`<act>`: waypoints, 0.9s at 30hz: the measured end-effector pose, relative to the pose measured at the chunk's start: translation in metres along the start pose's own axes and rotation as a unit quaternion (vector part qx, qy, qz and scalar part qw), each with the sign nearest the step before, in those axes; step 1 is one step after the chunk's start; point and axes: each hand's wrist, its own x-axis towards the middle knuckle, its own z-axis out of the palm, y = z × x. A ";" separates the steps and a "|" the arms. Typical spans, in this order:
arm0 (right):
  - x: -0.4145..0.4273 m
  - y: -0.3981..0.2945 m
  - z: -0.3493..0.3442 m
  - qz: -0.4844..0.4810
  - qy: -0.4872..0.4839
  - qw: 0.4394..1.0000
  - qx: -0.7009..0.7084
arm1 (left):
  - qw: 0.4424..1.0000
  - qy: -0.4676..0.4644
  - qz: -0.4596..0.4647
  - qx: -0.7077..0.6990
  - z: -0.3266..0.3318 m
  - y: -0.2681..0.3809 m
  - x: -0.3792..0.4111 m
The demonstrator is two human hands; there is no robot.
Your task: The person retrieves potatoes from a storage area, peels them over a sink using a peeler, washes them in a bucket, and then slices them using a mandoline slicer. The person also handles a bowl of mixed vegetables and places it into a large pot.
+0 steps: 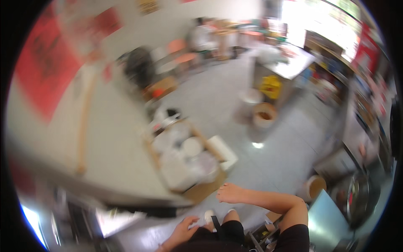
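My right hand (pixel 230 193) is held out before me at the lower middle, its fingers curled and nothing visible in them. Beyond it lies a large cardboard box (pixel 207 189) filled with plastic-wrapped white items, one of them a round white lid or container (pixel 192 147). My left hand (pixel 184 229) hangs low beside my dark shorts, fingers apart and bent, holding nothing that I can see. Neither hand touches the box. My light shoes show on the floor between the two hands. The picture is blurred by motion.
A wall edge (pixel 126 201) juts in on the left. Ahead on the grey floor stand an open bucket (pixel 265 116) and a table with a yellow sign (pixel 270 86). To the right are a metal-topped surface (pixel 327 220), another bucket (pixel 315 188) and a large wok (pixel 362 195). People sit far back.
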 end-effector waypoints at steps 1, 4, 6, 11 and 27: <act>0.035 -0.035 -0.011 -0.055 -0.010 0.998 0.013 | 0.998 0.037 -0.028 -0.046 -0.011 -0.005 -0.025; 0.123 -0.104 -0.034 -0.229 -0.052 0.972 0.020 | 0.987 0.147 -0.071 0.003 -0.028 -0.040 -0.092; 0.165 -0.139 -0.033 -0.296 -0.053 0.953 0.027 | 0.969 0.194 -0.135 -0.073 -0.042 -0.044 -0.131; 0.241 -0.254 -0.026 -0.369 -0.099 0.922 0.060 | 0.925 0.309 -0.205 -0.084 -0.036 -0.092 -0.242; 0.576 -0.629 0.067 -0.380 -0.036 0.902 0.202 | 0.759 0.548 -0.337 -0.098 -0.238 -0.319 -0.584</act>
